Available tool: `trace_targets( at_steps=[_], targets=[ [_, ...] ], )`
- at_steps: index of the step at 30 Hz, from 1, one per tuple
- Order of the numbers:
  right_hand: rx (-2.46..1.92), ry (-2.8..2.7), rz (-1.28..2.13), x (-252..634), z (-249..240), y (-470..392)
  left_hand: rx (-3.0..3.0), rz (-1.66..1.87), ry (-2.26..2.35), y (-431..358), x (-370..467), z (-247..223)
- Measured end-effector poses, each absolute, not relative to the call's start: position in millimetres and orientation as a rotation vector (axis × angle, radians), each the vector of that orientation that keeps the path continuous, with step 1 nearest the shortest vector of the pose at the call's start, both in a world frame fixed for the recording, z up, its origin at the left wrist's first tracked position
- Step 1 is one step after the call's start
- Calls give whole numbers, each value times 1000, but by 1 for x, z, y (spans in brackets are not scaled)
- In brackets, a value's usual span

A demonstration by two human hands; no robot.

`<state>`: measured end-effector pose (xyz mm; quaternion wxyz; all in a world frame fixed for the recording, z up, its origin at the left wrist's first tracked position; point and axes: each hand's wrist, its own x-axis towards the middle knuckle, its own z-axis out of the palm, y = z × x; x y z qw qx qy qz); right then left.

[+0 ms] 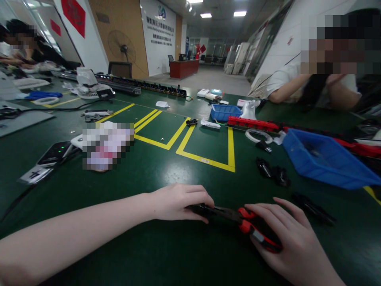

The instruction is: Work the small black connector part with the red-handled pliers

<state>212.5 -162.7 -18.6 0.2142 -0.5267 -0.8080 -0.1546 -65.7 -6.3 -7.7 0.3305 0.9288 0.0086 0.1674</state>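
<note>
Low over the green table, my right hand (293, 238) is closed around the red and black handles of a pair of long-nose pliers (245, 226). The jaws point left and meet a small black part (198, 209). My left hand (181, 200) pinches that part between thumb and fingers, so most of it is hidden and its kind cannot be made out. Right of the pliers lie black plastic-looking pieces (312, 208), with more black pieces (272, 171) a little farther back.
A large blue bin (330, 159) stands at the right, a smaller blue basket (225, 112) farther back. Red strips (253, 123) run along the right side. A phone-like device (55, 153) lies at the left. Yellow tape (205, 161) marks the table (143, 254). A person (285, 81) sits opposite.
</note>
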Motion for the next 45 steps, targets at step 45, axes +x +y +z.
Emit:
trace_targets(
  at_steps=[45],
  targets=[
    [-1436,-2218,-488,209,-15,-162,2368,366,108,-6,-60,0]
  ],
)
